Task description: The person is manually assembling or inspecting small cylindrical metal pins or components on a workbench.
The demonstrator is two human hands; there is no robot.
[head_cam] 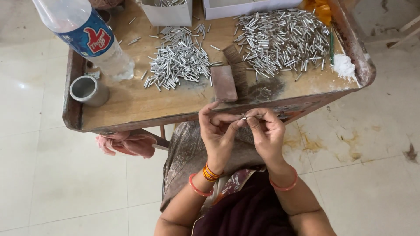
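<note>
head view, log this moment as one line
left hand and right hand: pinching one small metal tube together | table: two tube piles, brush, metal cup, plastic bottle

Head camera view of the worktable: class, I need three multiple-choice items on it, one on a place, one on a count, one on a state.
1. Where does the small grey metal cup stand?
A. at the wooden table's left edge
B. beside the white powder
C. on the floor

2. How many loose heaps of short silver metal tubes lie on the wooden table?
A. one
B. two
C. four

3. What are the left hand and right hand doing?
A. resting flat on the table
B. lifting the plastic bottle
C. pinching one small silver piece between them

Answers:
1 A, the cup sits by the left rim, near the clear plastic bottle.
2 B, one heap mid-table, a larger one to the right.
3 C, fingers of both hands meet on it below the table edge.
</note>
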